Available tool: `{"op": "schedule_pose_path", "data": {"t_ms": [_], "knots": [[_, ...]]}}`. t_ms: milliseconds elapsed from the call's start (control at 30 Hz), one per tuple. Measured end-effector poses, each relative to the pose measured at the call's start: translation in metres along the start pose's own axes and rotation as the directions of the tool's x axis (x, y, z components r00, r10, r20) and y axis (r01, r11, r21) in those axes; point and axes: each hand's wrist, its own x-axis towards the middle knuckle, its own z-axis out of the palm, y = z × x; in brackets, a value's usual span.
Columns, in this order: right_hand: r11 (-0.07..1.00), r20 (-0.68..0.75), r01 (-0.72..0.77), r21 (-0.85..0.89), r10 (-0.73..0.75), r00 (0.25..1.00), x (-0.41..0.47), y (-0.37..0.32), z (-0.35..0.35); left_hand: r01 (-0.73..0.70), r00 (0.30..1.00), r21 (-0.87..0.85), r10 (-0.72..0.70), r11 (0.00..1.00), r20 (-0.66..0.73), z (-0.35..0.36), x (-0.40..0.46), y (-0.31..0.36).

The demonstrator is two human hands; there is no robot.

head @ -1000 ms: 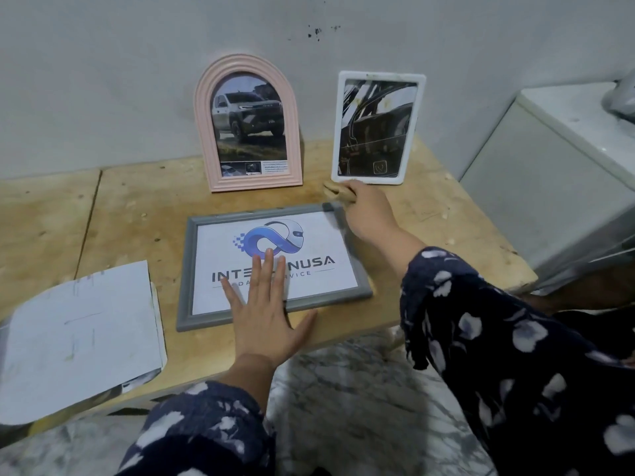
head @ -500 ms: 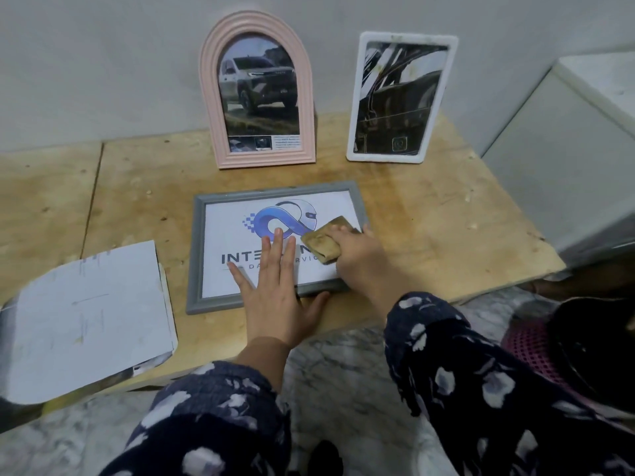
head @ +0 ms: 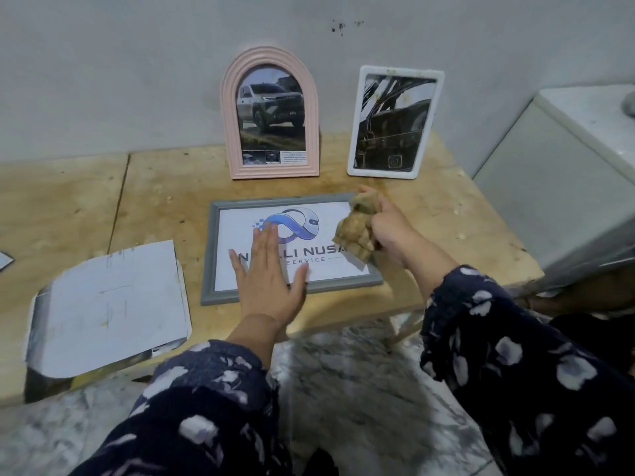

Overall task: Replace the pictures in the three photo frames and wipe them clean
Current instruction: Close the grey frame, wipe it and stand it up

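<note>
A grey frame [head: 292,247] lies flat near the front edge of the wooden table [head: 165,197], holding a white print with a blue looped logo and dark lettering. The left hand [head: 271,280] presses flat on its near half, fingers straight and together, covering part of the lettering. At the frame's right edge the right hand [head: 391,235] grips a crumpled tan cloth [head: 357,231], forefinger extended toward the far right corner. Farther back, a pink arched frame [head: 271,115] and a white frame [head: 393,121] stand against the wall.
</note>
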Motion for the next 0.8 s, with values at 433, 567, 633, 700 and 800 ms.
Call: {"op": "schedule_pose_path", "data": {"t_ms": [433, 567, 633, 700, 800], "knots": [[0.949, 0.229, -0.009, -0.316, 0.086, 0.97, 0.088, -0.067, 0.123, 0.492, 0.871, -0.128, -0.483, 0.861, 0.096, -0.032, 0.103, -0.097], [0.278, 0.361, 0.418, -0.865, -0.234, 0.903, 0.121, -0.065, 0.172, 0.528, 0.848, -0.13, -0.512, 0.839, 0.138, -0.03, 0.122, -0.107], [0.197, 0.42, 0.476, -0.857, -0.268, 0.867, 0.13, -0.058, 0.19, 0.547, 0.836, -0.132, -0.531, 0.827, 0.138, -0.028, 0.124, -0.108], [0.241, 0.461, 0.534, -0.811, -0.299, 0.835, 0.135, -0.05, 0.206, 0.565, 0.825, -0.136, -0.552, 0.814, 0.123, -0.026, 0.123, -0.109], [0.295, 0.527, 0.575, -0.763, -0.233, 0.818, 0.137, -0.043, 0.221, 0.585, 0.811, -0.13, -0.575, 0.8, 0.112, -0.025, 0.122, -0.107]]}}
